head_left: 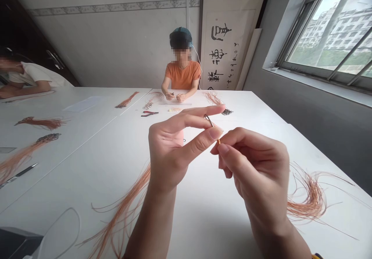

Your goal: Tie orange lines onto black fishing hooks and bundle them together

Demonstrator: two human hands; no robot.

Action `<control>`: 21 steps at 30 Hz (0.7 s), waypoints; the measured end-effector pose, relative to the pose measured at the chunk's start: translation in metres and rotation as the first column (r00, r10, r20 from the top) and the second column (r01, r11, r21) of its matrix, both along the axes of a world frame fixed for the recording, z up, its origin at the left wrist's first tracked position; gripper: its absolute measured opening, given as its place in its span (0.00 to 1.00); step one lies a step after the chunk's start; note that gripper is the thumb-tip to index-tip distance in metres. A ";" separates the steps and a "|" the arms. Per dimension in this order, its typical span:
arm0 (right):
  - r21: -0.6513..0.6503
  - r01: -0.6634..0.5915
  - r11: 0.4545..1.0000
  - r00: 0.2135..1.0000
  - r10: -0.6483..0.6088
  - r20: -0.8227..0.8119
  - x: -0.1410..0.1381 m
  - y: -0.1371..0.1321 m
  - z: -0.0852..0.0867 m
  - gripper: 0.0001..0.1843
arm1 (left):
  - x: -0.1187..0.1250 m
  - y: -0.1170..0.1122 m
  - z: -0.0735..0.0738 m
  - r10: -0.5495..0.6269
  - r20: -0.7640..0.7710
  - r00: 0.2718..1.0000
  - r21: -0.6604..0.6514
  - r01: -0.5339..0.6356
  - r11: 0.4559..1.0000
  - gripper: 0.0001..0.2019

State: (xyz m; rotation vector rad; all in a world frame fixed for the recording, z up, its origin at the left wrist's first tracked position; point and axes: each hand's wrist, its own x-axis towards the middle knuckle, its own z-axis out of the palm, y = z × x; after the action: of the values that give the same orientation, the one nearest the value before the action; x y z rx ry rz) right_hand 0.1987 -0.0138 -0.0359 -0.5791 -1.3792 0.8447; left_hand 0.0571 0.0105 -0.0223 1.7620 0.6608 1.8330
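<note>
Curved metal piece (207, 118) raised over bench (213, 216)

The left hand (174, 144) pinches the metal piece between thumb and fingers. Just beside it, the right hand (258, 170) grips a tiny orange piece (219, 141) at its fingertips. Copper-coloured strands (314, 199) lie on the bench beside either forearm.

The framed calligraphy panel (236, 18) behind the bench (203, 212) bears large black brush-written characters (217, 56) in a column; the third resembles 載, the others are too stylised to read surely, and the lowest is partly hidden. Smaller characters (232, 63) run down their right side, too small to read
</note>
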 end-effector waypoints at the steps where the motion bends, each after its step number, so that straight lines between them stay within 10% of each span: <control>1: 0.006 0.019 1.000 1.000 -0.019 0.010 0.000 0.000 0.001 0.13 | 0.001 0.000 0.000 -0.005 0.010 1.000 0.005 0.005 1.000 0.04; 21: 0.175 0.219 0.960 0.969 -0.235 0.075 -0.003 -0.005 0.004 0.11 | -0.003 0.002 -0.002 -0.104 -0.014 0.994 0.014 0.105 0.994 0.07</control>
State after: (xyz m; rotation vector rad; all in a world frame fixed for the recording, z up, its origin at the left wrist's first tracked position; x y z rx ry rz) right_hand 0.1955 -0.0190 -0.0315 -0.6408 -1.4225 0.5176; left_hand 0.0541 0.0124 -0.0241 1.7850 0.5502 1.7622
